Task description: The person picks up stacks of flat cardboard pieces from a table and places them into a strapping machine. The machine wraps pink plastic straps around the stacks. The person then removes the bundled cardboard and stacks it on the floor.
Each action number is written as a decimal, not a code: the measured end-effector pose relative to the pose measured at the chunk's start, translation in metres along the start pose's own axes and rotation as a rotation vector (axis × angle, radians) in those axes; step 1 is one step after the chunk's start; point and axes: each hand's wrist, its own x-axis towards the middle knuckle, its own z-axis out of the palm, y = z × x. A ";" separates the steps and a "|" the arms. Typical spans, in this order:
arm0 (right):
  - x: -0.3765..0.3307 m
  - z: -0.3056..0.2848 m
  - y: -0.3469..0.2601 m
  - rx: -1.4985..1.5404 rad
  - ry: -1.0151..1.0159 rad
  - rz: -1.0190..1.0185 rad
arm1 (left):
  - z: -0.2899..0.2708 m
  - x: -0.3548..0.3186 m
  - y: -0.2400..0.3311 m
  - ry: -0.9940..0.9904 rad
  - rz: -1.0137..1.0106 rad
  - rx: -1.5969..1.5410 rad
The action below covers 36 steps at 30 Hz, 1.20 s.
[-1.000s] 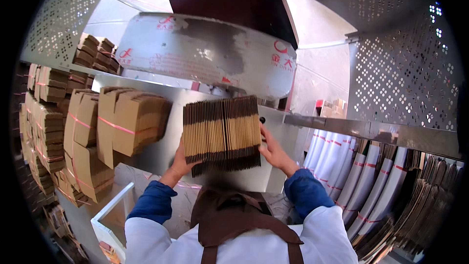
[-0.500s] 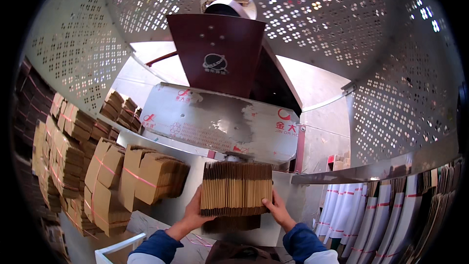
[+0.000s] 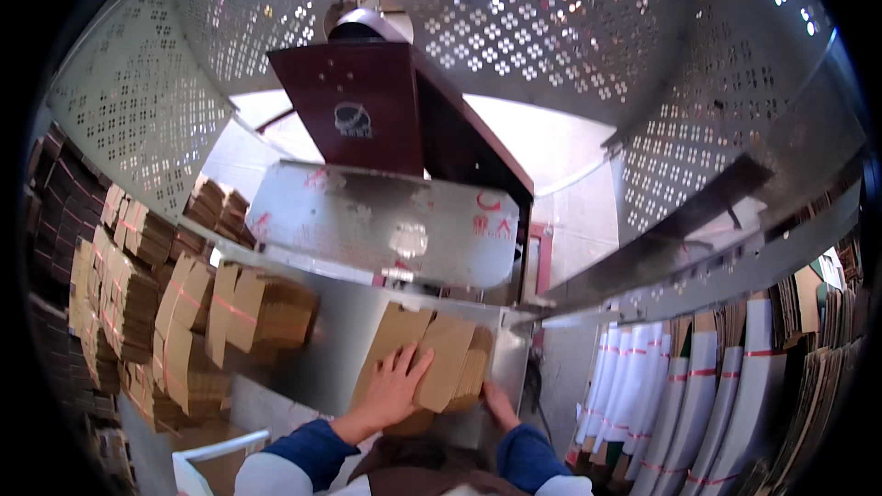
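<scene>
Cardboard stack: flat cut brown pieces (image 3: 450,358), lower centre of the frame, on a metal table (image 3: 342,335), near the table's right end.
Left hand: (image 3: 397,393) bare, palm down on the stack's upper face, fingers fanned apart and laid flat, not wrapped around anything.
Right hand: (image 3: 501,407) bare, at the stack's lower right edge; fingers partly hidden there, so how far they are open and whether they grip cannot be told.
Housing emblem: pale round device (image 3: 354,118) on a dark red machine housing (image 3: 303,83), upper centre; small lettering beneath, too small to read.
Plate printing: red ring-like mark above large red characters (image 3: 493,224) at the right of a grey metal plate (image 3: 358,220), mid-frame; fainter red marks at its left.
Tied bundles: brown cardboard (image 3: 241,308), pink straps, left of the frame.
White bundles: upright sheets (image 3: 632,372), red straps, lower right.
Screen: perforated metal (image 3: 542,28), across the top.
</scene>
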 end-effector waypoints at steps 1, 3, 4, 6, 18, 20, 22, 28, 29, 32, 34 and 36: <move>-0.002 0.002 -0.006 0.051 0.235 -0.132 | 0.017 -0.016 0.007 0.028 -0.012 0.047; -0.039 -0.022 -0.078 0.110 0.393 -0.291 | 0.007 -0.014 0.016 0.005 -0.059 -0.097; -0.060 -0.030 -0.130 0.141 0.361 -0.347 | 0.012 -0.015 0.013 0.051 -0.054 -0.116; -0.091 -0.027 -0.196 0.135 0.290 -0.450 | 0.018 -0.020 0.014 0.036 -0.055 -0.067; -0.098 -0.031 -0.257 -0.535 0.468 -0.456 | 0.028 -0.034 -0.030 0.066 0.072 -0.435; -0.100 -0.023 -0.320 -0.571 0.545 -0.689 | 0.027 -0.034 -0.026 0.075 0.080 -0.422; -0.077 0.006 -0.377 -0.558 0.504 -0.826 | 0.035 -0.032 -0.027 0.110 0.113 -0.446; 0.078 0.121 -0.427 -0.241 0.348 -0.858 | 0.054 -0.036 -0.029 0.219 -0.079 -0.930; 0.097 0.124 -0.420 -0.218 0.337 -0.825 | 0.048 -0.035 -0.024 0.175 -0.133 -0.963; 0.130 0.125 -0.403 -0.090 0.287 -0.674 | 0.061 -0.042 -0.027 0.069 -0.045 -0.733; 0.139 0.120 -0.396 0.078 0.252 -0.526 | 0.075 -0.047 -0.026 0.058 0.030 -0.624; 0.145 0.117 -0.387 0.143 0.240 -0.526 | 0.088 -0.050 -0.021 0.100 0.025 -0.662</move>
